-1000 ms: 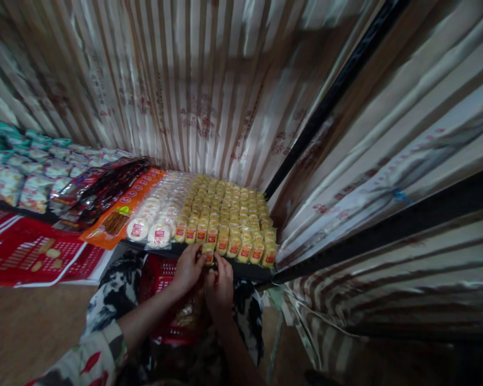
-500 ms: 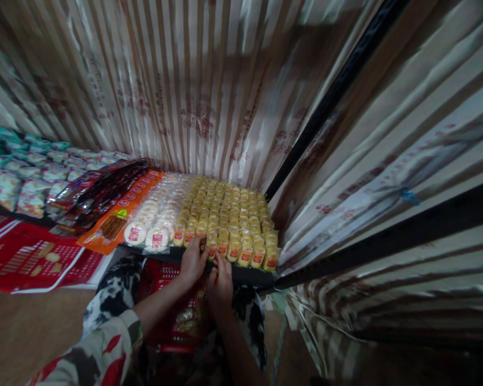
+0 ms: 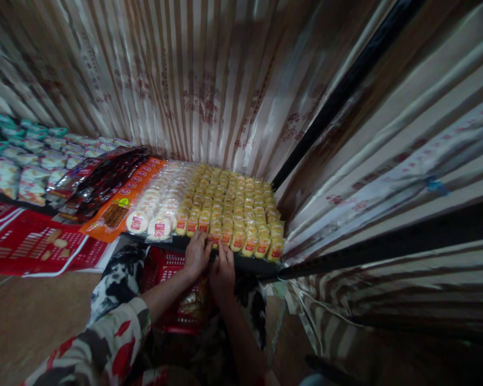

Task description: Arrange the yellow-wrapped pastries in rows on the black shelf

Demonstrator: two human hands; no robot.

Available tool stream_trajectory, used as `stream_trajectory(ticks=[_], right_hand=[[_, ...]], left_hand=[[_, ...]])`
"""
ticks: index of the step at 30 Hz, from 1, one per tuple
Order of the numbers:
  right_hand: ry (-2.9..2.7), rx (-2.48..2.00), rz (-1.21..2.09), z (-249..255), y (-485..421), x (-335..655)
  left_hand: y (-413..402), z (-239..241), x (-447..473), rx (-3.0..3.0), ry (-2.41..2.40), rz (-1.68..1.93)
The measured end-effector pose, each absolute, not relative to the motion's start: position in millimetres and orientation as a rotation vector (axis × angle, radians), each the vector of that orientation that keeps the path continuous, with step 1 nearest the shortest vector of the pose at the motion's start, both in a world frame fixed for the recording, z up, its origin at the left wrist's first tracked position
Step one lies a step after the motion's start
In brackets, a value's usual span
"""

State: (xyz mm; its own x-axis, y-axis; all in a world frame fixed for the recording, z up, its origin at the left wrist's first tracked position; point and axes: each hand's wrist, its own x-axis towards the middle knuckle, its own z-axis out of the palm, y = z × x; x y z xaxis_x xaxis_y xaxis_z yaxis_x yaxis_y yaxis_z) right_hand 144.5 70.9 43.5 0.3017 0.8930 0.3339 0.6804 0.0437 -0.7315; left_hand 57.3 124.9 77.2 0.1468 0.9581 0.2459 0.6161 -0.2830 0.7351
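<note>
Rows of small yellow snack packets (image 3: pixel 233 201) with red labels fill the right end of a dark shelf (image 3: pixel 249 264). My left hand (image 3: pixel 196 254) and my right hand (image 3: pixel 222 268) meet at the shelf's front edge. Their fingers are bent and pressed against the front-row yellow packet (image 3: pixel 216 236), pinching it between them. Beside these packets lie round white cakes (image 3: pixel 159 214) in clear wrap. Under my forearms sits a red plastic basket (image 3: pixel 173 300) holding more packets.
Orange packs (image 3: pixel 123 206), dark red packs (image 3: pixel 96 185) and pale green-and-white bags (image 3: pixel 20 161) lie further left on the shelf. A red printed sheet (image 3: pixel 32 246) hangs below. Striped shiny curtains (image 3: pixel 209 80) enclose the back and right. Brown floor (image 3: pixel 32 316) lies lower left.
Both hands have moved up from below the shelf edge onto the front row of yellow packets. The view has shifted slightly closer and to the left.
</note>
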Motion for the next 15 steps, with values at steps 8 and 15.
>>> stream_trajectory(ticks=[8, 15], right_hand=[[-1.477, -1.549, 0.379, 34.2, 32.0, 135.1], [-1.840, -1.970, 1.122, -9.3, 31.0, 109.1]], left_hand=[[95.2, 64.8, 28.8, 1.886, 1.492, 1.027], [59.4, -10.7, -5.6, 1.460, 1.599, 0.302]])
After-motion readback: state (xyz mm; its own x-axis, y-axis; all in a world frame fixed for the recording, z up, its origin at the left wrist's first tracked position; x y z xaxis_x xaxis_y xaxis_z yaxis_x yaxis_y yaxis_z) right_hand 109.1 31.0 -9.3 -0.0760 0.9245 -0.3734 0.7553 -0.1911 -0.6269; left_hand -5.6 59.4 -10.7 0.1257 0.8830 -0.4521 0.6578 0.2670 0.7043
